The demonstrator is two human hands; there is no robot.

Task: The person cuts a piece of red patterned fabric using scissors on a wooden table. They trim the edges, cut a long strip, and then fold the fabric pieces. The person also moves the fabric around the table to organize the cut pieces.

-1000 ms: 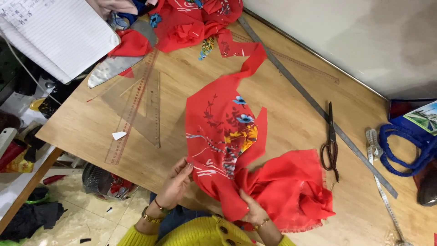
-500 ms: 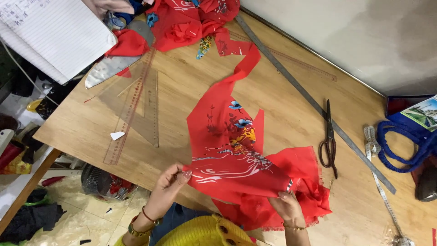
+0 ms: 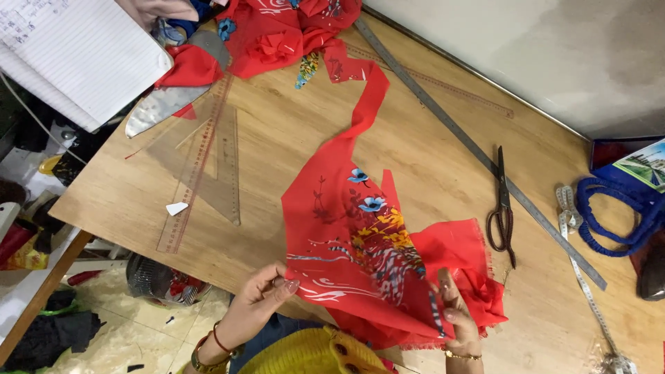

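A red fabric piece (image 3: 360,242) with blue and yellow flower print lies on the wooden table (image 3: 277,152), near its front edge. My left hand (image 3: 260,294) pinches its lower left corner. My right hand (image 3: 454,308) grips its lower right edge, where the cloth folds over. A narrow red strip of the same cloth runs up towards a heap of red fabric (image 3: 277,31) at the back of the table.
Black scissors (image 3: 502,208) lie right of the cloth beside a long metal ruler (image 3: 478,149). A clear triangle ruler (image 3: 208,166) lies to the left, with a small white chalk (image 3: 176,208). A lined notebook (image 3: 76,55), a measuring tape (image 3: 578,270) and a blue bag (image 3: 623,215) sit at the edges.
My hands have moved apart and spread the bunched red cloth flatter along the table's front edge. The right hand shifted further right.
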